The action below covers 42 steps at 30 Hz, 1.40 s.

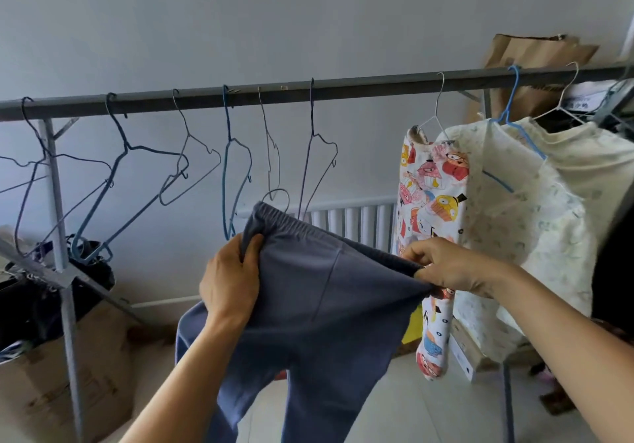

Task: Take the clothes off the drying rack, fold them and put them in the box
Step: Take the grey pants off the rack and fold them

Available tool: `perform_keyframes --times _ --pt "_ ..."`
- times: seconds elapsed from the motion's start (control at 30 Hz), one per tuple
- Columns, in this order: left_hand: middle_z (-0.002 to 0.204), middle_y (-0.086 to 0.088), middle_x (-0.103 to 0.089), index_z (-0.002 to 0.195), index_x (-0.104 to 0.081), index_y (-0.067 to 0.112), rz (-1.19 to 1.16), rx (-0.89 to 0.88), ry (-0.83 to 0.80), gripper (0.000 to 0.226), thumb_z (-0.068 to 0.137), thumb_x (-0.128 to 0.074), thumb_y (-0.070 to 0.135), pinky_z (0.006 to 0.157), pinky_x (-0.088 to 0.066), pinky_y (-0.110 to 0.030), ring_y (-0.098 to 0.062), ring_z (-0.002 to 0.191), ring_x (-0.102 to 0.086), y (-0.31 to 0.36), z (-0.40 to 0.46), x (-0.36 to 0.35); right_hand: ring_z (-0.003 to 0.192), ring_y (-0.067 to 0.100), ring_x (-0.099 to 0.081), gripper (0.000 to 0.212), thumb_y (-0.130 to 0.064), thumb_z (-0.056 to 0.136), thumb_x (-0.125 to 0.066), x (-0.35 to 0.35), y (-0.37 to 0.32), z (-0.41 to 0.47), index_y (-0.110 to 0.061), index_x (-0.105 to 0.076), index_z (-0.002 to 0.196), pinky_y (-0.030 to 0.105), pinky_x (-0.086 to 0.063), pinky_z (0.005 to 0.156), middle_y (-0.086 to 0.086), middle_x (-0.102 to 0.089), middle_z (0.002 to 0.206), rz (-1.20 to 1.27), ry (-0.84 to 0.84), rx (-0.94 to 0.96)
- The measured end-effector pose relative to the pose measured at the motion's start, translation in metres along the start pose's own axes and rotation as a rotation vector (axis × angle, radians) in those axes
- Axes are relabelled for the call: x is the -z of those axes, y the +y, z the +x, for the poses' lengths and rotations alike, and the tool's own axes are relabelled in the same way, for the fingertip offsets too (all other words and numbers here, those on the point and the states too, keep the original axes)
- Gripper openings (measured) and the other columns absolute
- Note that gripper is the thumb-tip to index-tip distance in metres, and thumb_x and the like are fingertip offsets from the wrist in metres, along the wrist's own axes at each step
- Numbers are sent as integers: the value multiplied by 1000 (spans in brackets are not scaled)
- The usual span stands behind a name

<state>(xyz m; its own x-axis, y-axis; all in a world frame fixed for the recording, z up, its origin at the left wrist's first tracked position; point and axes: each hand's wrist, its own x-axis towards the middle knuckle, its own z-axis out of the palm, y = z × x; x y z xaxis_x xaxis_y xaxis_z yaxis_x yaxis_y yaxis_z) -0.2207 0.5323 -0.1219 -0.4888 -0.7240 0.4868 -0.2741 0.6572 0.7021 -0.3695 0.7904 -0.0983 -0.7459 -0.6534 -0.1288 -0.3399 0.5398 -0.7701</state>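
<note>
Two hands hold up a pair of soft blue-grey pants with a stretchy waistband [326, 298] in front of the grey metal drying rack bar [308, 90]. The left hand [230, 281] grips one end of the waistband, and the right hand [449, 267] pinches the other end. The pant legs hang down

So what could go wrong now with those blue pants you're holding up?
Maybe a few things. Both hands, left and right, pinch only the waistband of the blue pants, so a slip could drop them on the floor. The legs hang loose and might fold crooked. The cartoon shirt hangs just behind the right hand, which could bump it off its hanger. The empty hangers just above could also get knocked.
</note>
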Motion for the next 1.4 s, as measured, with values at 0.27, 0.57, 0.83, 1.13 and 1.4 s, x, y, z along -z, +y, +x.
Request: perform_keyframes --times 0.27,0.57,0.83,1.13,1.4 --pt "63 -11 -59 75 -46 16 7 -170 144 34 101 -45 39 59 -32 -35 -39 62 -54 10 3 3 72 23 -63 16 3 91 -55 -14 -12 4 -9 -63 97 35 -58 63 15 -67 89 121 -104 24" --pt "63 3 -51 66 -43 20 -196 60 204 39 101 -44 37 62 -34 -35 -30 67 -51 3 4 6 92 29 -68 18 4 88 -60 -42 -7 11 -8 -66 100 35 -60 71 15 -71 98 303 70 54" --pt "77 -7 -63 80 -49 19 -185 -76 162 30 103 -40 38 63 -40 -37 -34 73 -58 24 -9 3 91 19 -66 61 17 69 -69 -52 -3 3 -9 -56 123 29 -58 75 6 -67 98 878 17 336" --pt "93 -15 -67 91 -53 11 -155 -54 84 31 104 -37 35 65 -35 -35 -36 86 -60 37 3 -20 75 17 -63 48 16 72 -59 -13 -10 0 -16 -67 105 34 -52 62 6 -65 88 507 257 374" --pt "88 -12 -62 96 -50 9 -161 -63 61 28 105 -36 31 66 -33 -34 -34 81 -57 33 -24 -33 41 15 -37 25 -24 82 -73 -13 0 -16 -5 -71 98 17 -22 36 11 -64 78 506 51 216"
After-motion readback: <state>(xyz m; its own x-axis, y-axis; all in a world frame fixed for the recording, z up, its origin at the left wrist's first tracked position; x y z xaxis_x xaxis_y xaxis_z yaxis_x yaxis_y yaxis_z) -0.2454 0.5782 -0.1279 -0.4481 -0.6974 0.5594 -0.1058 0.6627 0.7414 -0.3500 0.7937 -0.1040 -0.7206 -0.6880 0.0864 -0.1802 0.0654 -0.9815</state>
